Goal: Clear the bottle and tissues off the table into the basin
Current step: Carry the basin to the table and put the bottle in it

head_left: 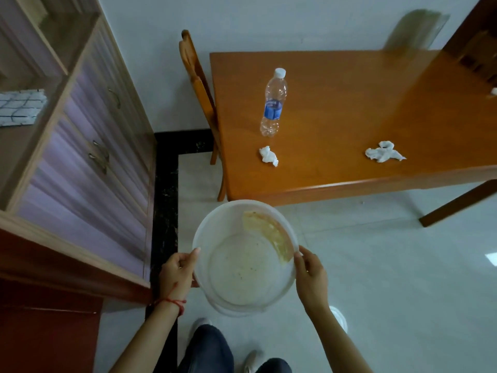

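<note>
I hold a translucent white basin (204, 232) over the floor, short of the table's near edge. My left hand (178, 270) grips its left rim and my right hand (312, 275) grips its right rim. A yellowish stain marks the basin's inner right wall. On the orange wooden table (349, 90) stands a clear plastic bottle (273, 103) with a blue label and white cap. One crumpled white tissue (268, 155) lies in front of the bottle. A second crumpled tissue (384, 152) lies further right near the table's front edge.
A wooden chair (200, 92) stands at the table's left side. A wood-and-lilac cabinet (88, 135) fills the left, with a checked cloth (20, 106) on its shelf. A small white object (493, 91) sits at the table's right edge. Pale tiled floor lies between me and the table.
</note>
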Motion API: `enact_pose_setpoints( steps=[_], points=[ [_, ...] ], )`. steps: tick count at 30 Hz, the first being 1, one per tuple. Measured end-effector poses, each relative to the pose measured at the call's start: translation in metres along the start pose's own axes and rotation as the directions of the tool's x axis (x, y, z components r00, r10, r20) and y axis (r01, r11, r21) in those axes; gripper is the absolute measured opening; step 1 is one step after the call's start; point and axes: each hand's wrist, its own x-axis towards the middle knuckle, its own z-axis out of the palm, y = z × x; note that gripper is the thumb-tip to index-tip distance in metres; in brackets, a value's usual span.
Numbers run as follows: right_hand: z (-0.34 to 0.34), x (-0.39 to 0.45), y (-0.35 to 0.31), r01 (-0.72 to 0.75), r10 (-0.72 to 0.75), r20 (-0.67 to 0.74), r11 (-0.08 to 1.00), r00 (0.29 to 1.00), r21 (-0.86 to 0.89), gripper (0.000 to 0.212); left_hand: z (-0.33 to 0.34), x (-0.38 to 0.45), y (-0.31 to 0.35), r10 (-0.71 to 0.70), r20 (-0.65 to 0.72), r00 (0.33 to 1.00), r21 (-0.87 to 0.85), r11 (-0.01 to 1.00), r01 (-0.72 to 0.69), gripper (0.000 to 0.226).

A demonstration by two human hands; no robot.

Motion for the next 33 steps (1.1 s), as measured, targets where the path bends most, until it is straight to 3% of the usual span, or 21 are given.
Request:
enact_pose_setpoints(
  steps=[13,20,26,33],
  points=[
    [-0.029,0.056,0.021,-0.012,0.016,0.062,0.998,0.998,-0.056,0.026,0.064,0.010,-0.004,-0.123,0.003,0.992,-0.036,0.992,0.123,0.024],
    [-0.044,0.096,0.033,0.031,-0.013,0.193,0.995,0.981,-0.092,0.027,0.088,0.001,-0.007,-0.192,-0.049,0.980,-0.097,0.978,0.187,0.030],
    [-0.063,0.140,0.037,0.132,-0.070,0.415,0.984,0.907,-0.123,0.027,0.122,-0.025,-0.012,-0.270,-0.214,0.939,-0.173,0.956,0.236,0.038],
    [-0.081,0.179,0.034,0.258,-0.125,0.575,0.954,0.808,-0.155,0.032,0.168,-0.065,-0.013,-0.371,-0.370,0.852,-0.355,0.904,0.239,0.021]
  ],
)
